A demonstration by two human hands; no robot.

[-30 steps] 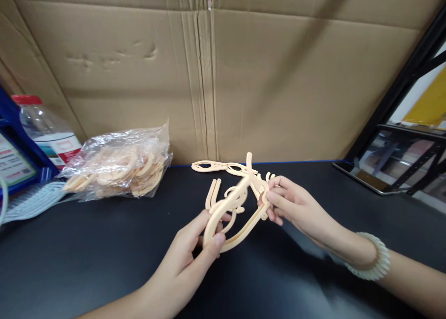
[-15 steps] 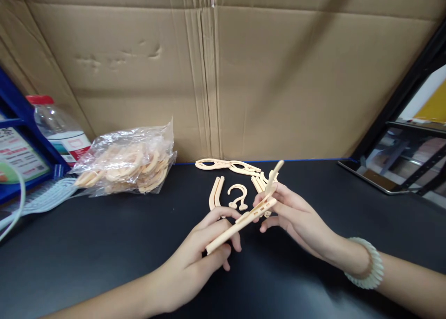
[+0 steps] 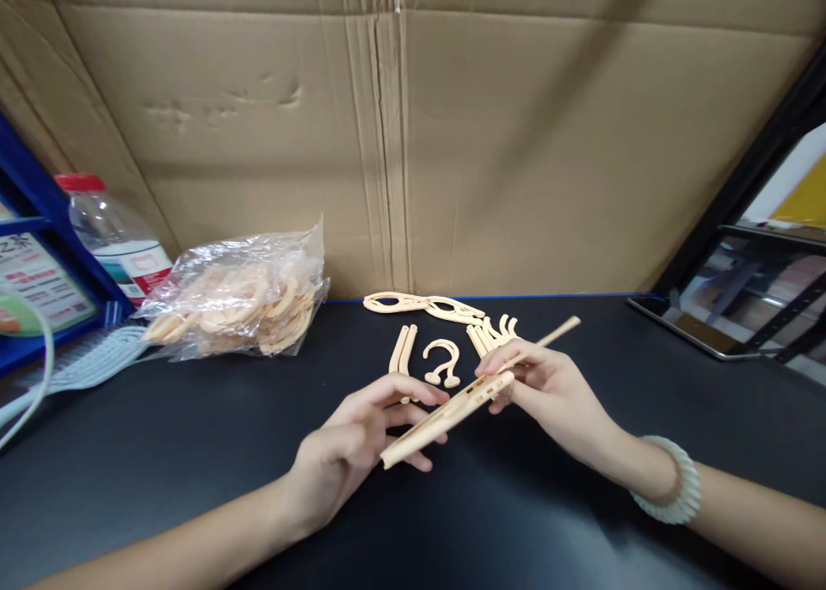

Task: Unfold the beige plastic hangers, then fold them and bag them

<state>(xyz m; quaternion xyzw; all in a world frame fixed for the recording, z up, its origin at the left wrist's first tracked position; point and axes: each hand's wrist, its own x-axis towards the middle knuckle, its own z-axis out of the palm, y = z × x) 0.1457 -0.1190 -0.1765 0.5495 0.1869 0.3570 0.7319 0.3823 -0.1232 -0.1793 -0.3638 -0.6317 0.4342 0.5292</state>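
A beige plastic folding hanger [image 3: 432,425], partly put together, slants between my hands above the table, with a row of small slots near its right end. My right hand [image 3: 548,388] pinches that end, and a thin beige arm [image 3: 560,330] sticks out beyond the fingers. My left hand [image 3: 361,444] holds the lower left end, its fingers spread along and behind the piece and its index finger at the upper edge. Beyond the hands lie two hanger hooks [image 3: 444,362], a pair of curved bars [image 3: 402,349] and more beige strips [image 3: 481,339], partly hidden by my right hand.
A looped beige hanger piece [image 3: 422,304] lies by the cardboard wall [image 3: 516,143]. At left are a clear bag [image 3: 238,293] of beige parts, a red-capped bottle [image 3: 120,237], a pale blue hairbrush [image 3: 96,358] and a blue frame [image 3: 26,194]. A metal-edged tray [image 3: 684,328] stands at right.
The thin arm at the right end has swung from nearly upright down to the right. My right hand has turned over it, and my left thumb has come off the piece.
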